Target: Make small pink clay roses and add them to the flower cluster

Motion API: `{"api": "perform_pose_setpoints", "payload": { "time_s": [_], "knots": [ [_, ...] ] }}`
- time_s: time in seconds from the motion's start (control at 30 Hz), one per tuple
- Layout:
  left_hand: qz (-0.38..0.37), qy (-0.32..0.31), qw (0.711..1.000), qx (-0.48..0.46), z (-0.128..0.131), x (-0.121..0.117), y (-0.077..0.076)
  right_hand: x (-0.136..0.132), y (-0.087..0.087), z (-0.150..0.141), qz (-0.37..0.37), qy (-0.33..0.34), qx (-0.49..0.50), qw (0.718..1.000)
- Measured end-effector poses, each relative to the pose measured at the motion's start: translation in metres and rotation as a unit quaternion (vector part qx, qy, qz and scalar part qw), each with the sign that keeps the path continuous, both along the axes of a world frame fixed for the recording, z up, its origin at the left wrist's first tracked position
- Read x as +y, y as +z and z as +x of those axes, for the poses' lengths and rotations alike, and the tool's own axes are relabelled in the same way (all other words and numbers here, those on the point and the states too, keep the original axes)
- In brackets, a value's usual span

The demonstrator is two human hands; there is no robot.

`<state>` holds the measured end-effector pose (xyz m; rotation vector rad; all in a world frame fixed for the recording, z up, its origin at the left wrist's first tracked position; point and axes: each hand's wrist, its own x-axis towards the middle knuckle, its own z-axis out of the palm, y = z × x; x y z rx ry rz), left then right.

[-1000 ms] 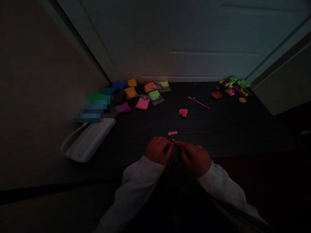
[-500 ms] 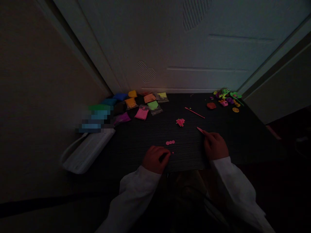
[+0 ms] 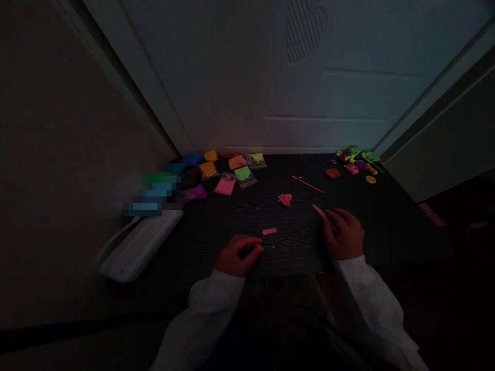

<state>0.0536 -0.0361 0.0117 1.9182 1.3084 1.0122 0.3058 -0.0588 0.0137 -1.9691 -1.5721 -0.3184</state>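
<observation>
My left hand (image 3: 236, 255) is closed near the table's front edge, thumb and forefinger pinching a tiny bit of pink clay (image 3: 258, 246). Just right of its fingertips lies a small pink clay crumb (image 3: 274, 247). Beyond them, a short row of flat pink clay discs (image 3: 269, 231) overlaps on the dark table (image 3: 216, 216). On the right, my right hand (image 3: 345, 234) curls round the handle of a pink clay knife (image 3: 318, 211), its blade pointing away and to the left. A cluster of small pink clay pieces (image 3: 285, 199) sits between and beyond the hands.
Bags of coloured clay (image 3: 225, 184) line the back left, beside a white case (image 3: 141, 247). A thin pink stick (image 3: 307, 184) lies at the back. Right of it are a red lump (image 3: 332, 173) and several colourful clay figures (image 3: 359, 162). A white panelled door (image 3: 247, 77) stands behind the table.
My left hand has drawn back to the left, away from the crumb, with a pink bit at its fingertips. My right hand's fingers have shifted slightly on the knife. The view has tilted a little.
</observation>
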Motion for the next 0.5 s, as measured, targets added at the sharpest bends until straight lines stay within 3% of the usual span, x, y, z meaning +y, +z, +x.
{"api": "perform_pose_setpoints", "payload": {
  "time_s": [0.1,0.17,0.23,0.33,0.5],
  "knots": [
    [-0.017,0.007,1.000,-0.008,-0.001,0.000,-0.001,-0.007,0.004,-0.014,0.007,0.112,0.021,0.993],
    [-0.026,0.014,1.000,-0.009,-0.001,-0.001,-0.001,-0.010,0.006,-0.030,-0.046,0.236,0.024,0.970],
    [-0.029,0.021,0.999,-0.008,-0.001,-0.001,0.000,-0.011,0.008,-0.046,-0.112,0.312,0.028,0.943],
    [-0.037,0.031,0.999,-0.009,-0.001,-0.001,0.002,-0.008,0.011,-0.064,-0.161,0.350,0.024,0.922],
    [-0.049,0.007,0.998,-0.030,-0.002,-0.001,0.004,-0.002,0.013,-0.074,-0.191,0.347,0.010,0.918]
  ]
}}
